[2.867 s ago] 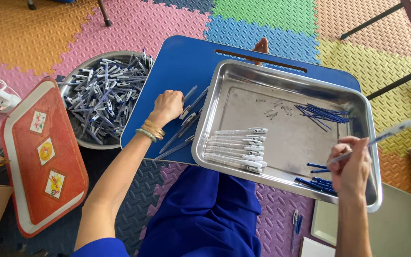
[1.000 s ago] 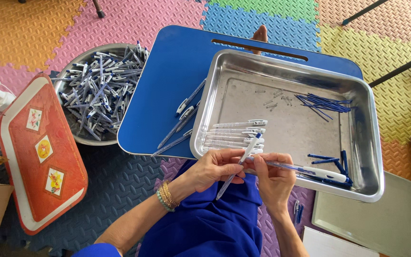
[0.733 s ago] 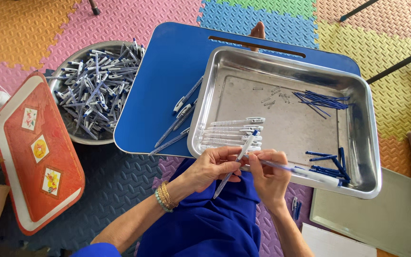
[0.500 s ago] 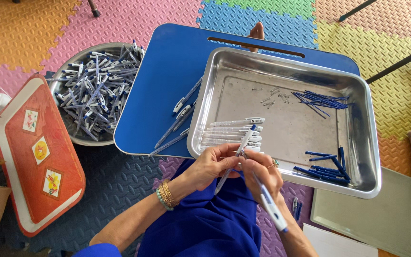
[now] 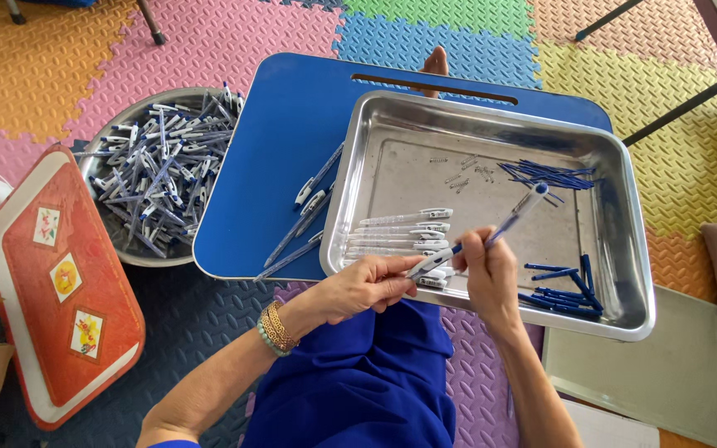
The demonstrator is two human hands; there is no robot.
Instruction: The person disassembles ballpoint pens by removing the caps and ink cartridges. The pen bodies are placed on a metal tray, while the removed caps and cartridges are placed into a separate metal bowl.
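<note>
Coloured foam floor mats (image 5: pixel 209 50) lie under a low blue counter (image 5: pixel 292 124) set across the lap of a person in blue clothing. On it sits a steel tray (image 5: pixel 616 166), and both hands work at the tray's near edge. The left hand (image 5: pixel 358 286) pinches the white end of a pen (image 5: pixel 475 236) between thumb and fingers, while the right hand (image 5: pixel 491 274) pinches the pen's barrel, so that it slants up and away over the tray.

Half a second ago the right hand held this pen pointing down toward the lap, apart from the left hand. Now the 2 hands meet on it and the pen has swung up over the tray. Judging by that, the person seems to be fitting or checking the pen's parts, with the piece not yet laid down.

Just beyond the left hand a row of finished white pens (image 5: pixel 400 232) lies unchanged in the tray. Loose blue refills (image 5: pixel 549 174) rest at the far right of the tray, and blue caps (image 5: pixel 562 290) near the right hand. A few pens (image 5: pixel 309 211) lie on the counter left of the tray, a round bowl of pen parts (image 5: pixel 159 170) sits further left, and a red tray (image 5: pixel 60 282) lies on the floor.
</note>
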